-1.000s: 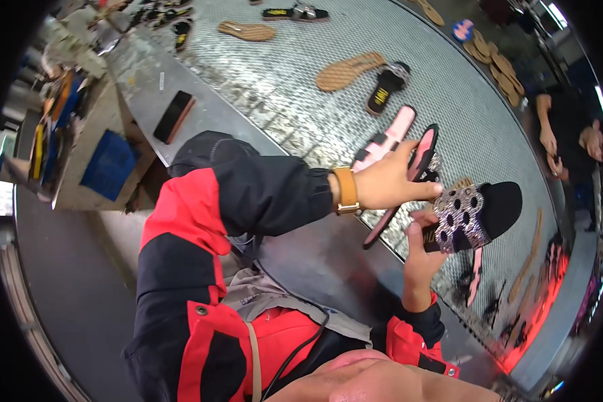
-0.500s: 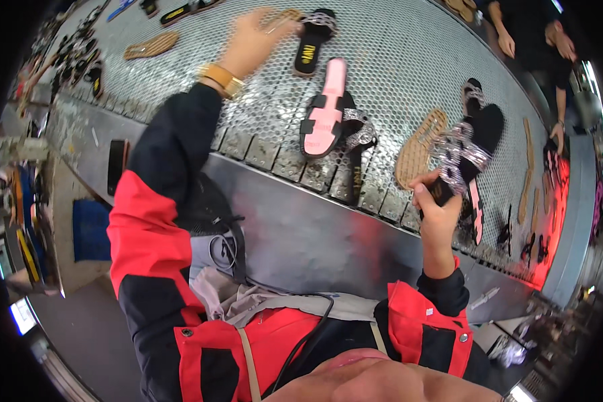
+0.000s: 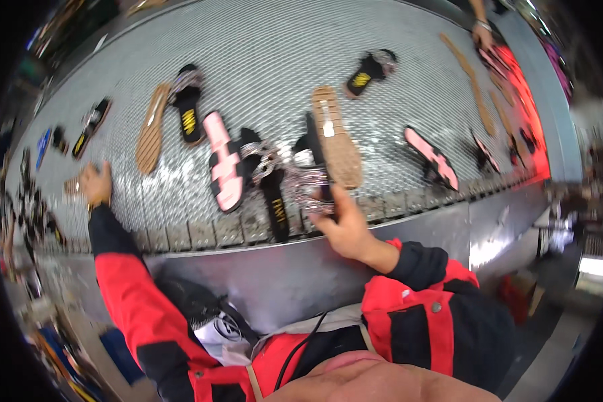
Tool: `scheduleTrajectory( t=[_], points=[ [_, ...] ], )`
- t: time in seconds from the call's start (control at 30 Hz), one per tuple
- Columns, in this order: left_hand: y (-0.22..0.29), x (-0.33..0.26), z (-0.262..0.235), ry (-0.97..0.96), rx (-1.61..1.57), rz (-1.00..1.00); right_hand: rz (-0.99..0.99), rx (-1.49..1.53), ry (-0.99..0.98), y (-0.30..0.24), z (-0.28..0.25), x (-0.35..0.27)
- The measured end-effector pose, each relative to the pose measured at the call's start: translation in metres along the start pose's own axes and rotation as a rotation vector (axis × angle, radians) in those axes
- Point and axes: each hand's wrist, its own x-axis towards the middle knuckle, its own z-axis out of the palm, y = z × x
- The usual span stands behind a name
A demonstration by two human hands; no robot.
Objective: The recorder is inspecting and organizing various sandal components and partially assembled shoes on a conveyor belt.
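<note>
Surface [image 3: 268,53]: grey metal mesh with footwear parts spread over it; red light [image 3: 532,127] glows to the right of the ridged tan sole [image 3: 338,147], from which I give all places.
Right hand [image 3: 348,224]: fingers close around the silver-strapped sandal [image 3: 307,187], just at the near left of the tan sole; whether this hand also touches the sole is not possible to tell.
Left hand [image 3: 97,182]: far left of the tan sole, at a small tan piece [image 3: 72,187]; the fingers are blurred, so I am not able to say if they grip it.
Crowding risk: left of the tan sole, a black sandal [image 3: 275,208] and a pink-and-black sandal [image 3: 226,164] lie close together; the held strap could catch them and drag them along.
Edge risk: the black sandal reaches over the plated edge [image 3: 201,236], nearer than the tan sole; a careless push could make it fall.
Grip risk: with the arms spread so wide, attention on one side could let the other hand loosen.
</note>
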Motion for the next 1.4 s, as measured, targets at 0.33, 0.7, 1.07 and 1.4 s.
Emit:
scheduleTrajectory(
  t=[0.33, 0.7, 1.07, 1.4],
  points=[
    [-0.02, -0.043, -0.082, -0.01, -0.232, 0.103, -0.312, 0.071, -0.173, 0.019, 0.0, -0.006],
    [-0.019, -0.193, -0.273, 0.535, -1.44, -0.01, -0.227, 0.38, -0.217, 0.015, -0.018, -0.006],
    [0.184, -0.401, -0.307, -0.139, -2.086, -0.278, -0.269, 0.36, -0.456, -0.039, -0.081, 0.014],
    [0.273, -0.458, -0.261, -0.646, -2.586, -0.096, 0.084, 0.663, -0.813, -0.032, -0.112, 0.01]
  ],
)
